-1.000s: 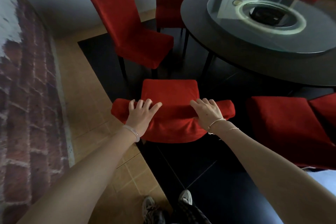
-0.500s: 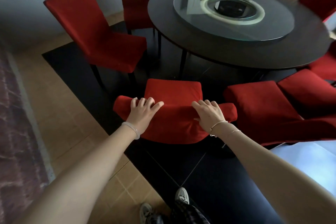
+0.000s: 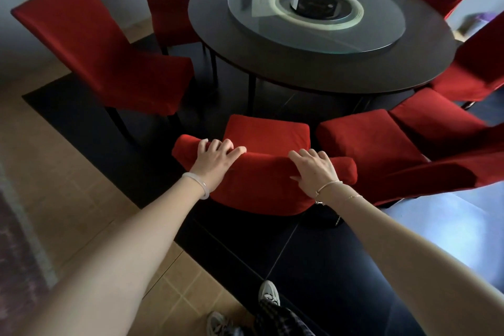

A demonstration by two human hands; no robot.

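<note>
A: Spot of red chair [image 3: 268, 185] rel. to round table [image 3: 313, 71]?

B: Stands at near side of table, pulled out, not tucked under. Points seat front at table rim, w/ strip of black floor [image 3: 272, 101] between. Keeps backrest on side away from table.

A: Look of it?

B: Wrapped top to bottom in red fabric slipcover, velvety, no bare frame showing. Squarish padded seat w/ rounded corners. Thick backrest top, rolled like a bolster, wider than seat, sticking out past it both sides. Loose cover hem at bottom, away from table.

A: Grip?

B: Left hand [image 3: 215, 162] clamped on backrest top, toward its left end. Hooks fingers over edge facing table, lays thumb along top. Pale bangle [image 3: 196, 185] on wrist. Right hand [image 3: 313, 169] clamped too, toward right end. Wraps fingers over top, presses thumb into back face, away from table. Thin bracelets [image 3: 331, 185] on that wrist.

A: Neighbours?

B: Same red covers all round table. Second chair [image 3: 365, 150] just beside, also at table's near side, further right. Third chair [image 3: 109, 57] off table's left side, turned at an angle. Glass turntable [image 3: 381, 33] on table's middle.
</note>
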